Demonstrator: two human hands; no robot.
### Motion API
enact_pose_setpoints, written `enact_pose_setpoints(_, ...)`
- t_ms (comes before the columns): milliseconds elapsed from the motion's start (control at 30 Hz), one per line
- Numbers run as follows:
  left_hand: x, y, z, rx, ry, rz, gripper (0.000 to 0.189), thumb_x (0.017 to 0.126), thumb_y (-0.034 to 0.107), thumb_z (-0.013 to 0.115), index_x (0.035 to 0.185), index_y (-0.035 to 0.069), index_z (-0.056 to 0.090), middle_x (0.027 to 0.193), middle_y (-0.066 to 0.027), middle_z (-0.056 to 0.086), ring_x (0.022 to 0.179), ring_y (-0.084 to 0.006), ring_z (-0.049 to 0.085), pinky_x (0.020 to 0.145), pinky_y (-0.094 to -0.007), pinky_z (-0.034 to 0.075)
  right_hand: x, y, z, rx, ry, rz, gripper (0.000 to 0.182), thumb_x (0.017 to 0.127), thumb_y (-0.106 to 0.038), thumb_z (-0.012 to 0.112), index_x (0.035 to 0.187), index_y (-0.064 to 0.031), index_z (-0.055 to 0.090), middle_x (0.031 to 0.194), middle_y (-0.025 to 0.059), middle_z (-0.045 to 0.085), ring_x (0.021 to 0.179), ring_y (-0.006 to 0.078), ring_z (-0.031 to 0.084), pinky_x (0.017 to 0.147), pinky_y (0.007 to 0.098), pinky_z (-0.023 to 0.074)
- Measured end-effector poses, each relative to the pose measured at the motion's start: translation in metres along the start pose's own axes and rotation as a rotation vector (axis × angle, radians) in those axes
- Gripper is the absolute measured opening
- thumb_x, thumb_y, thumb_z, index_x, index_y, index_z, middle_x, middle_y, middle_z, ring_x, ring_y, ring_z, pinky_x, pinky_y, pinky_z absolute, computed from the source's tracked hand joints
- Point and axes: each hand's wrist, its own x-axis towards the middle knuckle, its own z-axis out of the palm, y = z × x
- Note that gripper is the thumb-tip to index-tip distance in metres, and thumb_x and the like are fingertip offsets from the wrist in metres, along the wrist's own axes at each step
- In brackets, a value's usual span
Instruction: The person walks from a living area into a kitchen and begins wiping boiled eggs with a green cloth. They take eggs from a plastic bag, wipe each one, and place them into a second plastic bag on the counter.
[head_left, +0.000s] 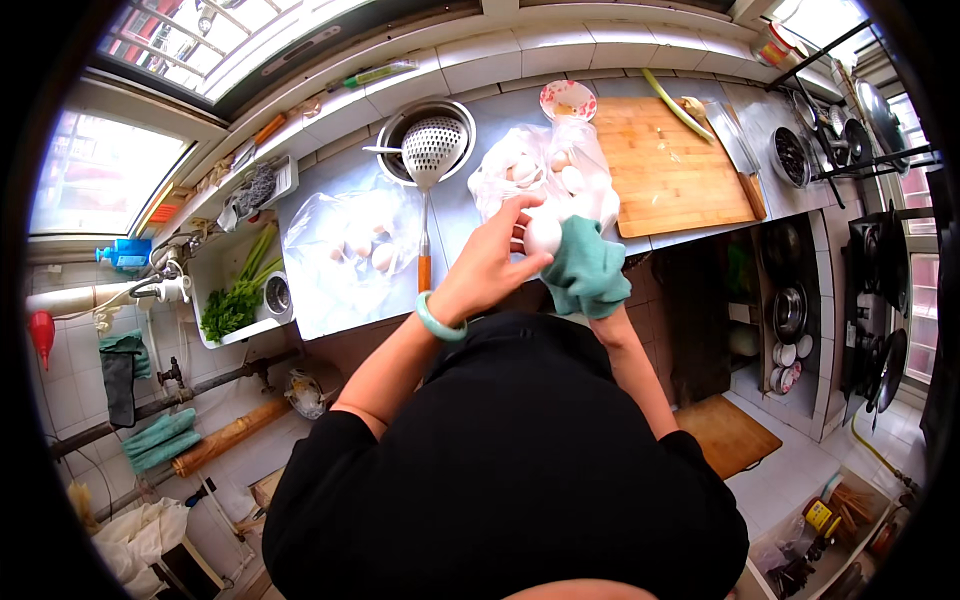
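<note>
In front of me my left hand (491, 259), with a pale green bangle (440, 319) at its wrist, has its thumb and fingers around a pale egg (542, 235). A green cloth (589, 270) covers most of my right hand (611, 322) and meets the egg's right side; the fingers beneath are hidden. Just beyond the hands, two thin plastic bags (517, 139) of eggs lie on the grey counter. Several more eggs (381, 256) rest on or in a clear plastic bag (315, 225) to the left.
A slotted ladle (425, 225) lies across a metal pot (465, 112). At the right are a wooden cutting board (637, 172), a cleaver (733, 135), a scallion stalk (675, 105) and a patterned bowl (568, 94). The white sink (217, 277) on the left holds leafy celery (236, 300).
</note>
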Motion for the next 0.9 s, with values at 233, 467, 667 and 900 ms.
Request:
enact_pose_setpoints(233, -0.025, 0.003, 0.020, 0.059, 0.188, 0.251, 0.039, 0.071, 0.001, 0.080, 0.109, 0.002, 0.067, 0.093, -0.0095, 0.065, 0.087, -0.0183, 0.068, 0.079, -0.0297, 0.057, 0.014, -0.061, 0.029, -0.201, -0.039, -0.409, 0.040, 0.085, -0.013, 0.073, 0.121, -0.0009, 0.060, 0.119, 0.0091, 0.062, 0.106, 0.0195, 0.061, 0.090, 0.0353, 0.0501)
enact_pose_setpoints(467, -0.033, 0.007, 0.021, 0.046, 0.224, 0.309, 0.042, 0.068, -0.004, 0.081, 0.108, 0.003, 0.069, 0.099, -0.0085, 0.067, 0.091, -0.0171, 0.067, 0.077, -0.0276, 0.057, 0.024, -0.057, 0.029, 0.048, 0.110, -0.407, 0.028, 0.097, -0.020, 0.058, 0.117, -0.0007, 0.059, 0.117, 0.0091, 0.061, 0.107, 0.0195, 0.058, 0.091, 0.0340, 0.0486)
enact_pose_setpoints(667, -0.025, 0.001, 0.012, 0.326, 0.281, 0.509, 0.052, 0.059, -0.010, 0.075, 0.107, 0.009, 0.071, 0.095, -0.0054, 0.066, 0.087, -0.0239, 0.065, 0.073, -0.0321, 0.055, 0.020, -0.081, 0.035, 0.081, 0.035, -0.345, 0.024, 0.092, -0.013, 0.062, 0.112, -0.0005, 0.060, 0.106, 0.0080, 0.063, 0.098, 0.0161, 0.060, 0.084, 0.0316, 0.0495)
enact_pose_setpoints(900, -0.023, 0.009, 0.014, 0.192, 0.249, 0.408, 0.052, 0.058, -0.009, 0.076, 0.106, 0.010, 0.073, 0.095, -0.0048, 0.065, 0.084, -0.0212, 0.065, 0.071, -0.0309, 0.054, 0.022, -0.056, 0.037, 0.287, 0.211, -0.290, 0.025, 0.091, -0.013, 0.064, 0.111, 0.0005, 0.059, 0.109, 0.0073, 0.063, 0.099, 0.0159, 0.059, 0.088, 0.0324, 0.0492)
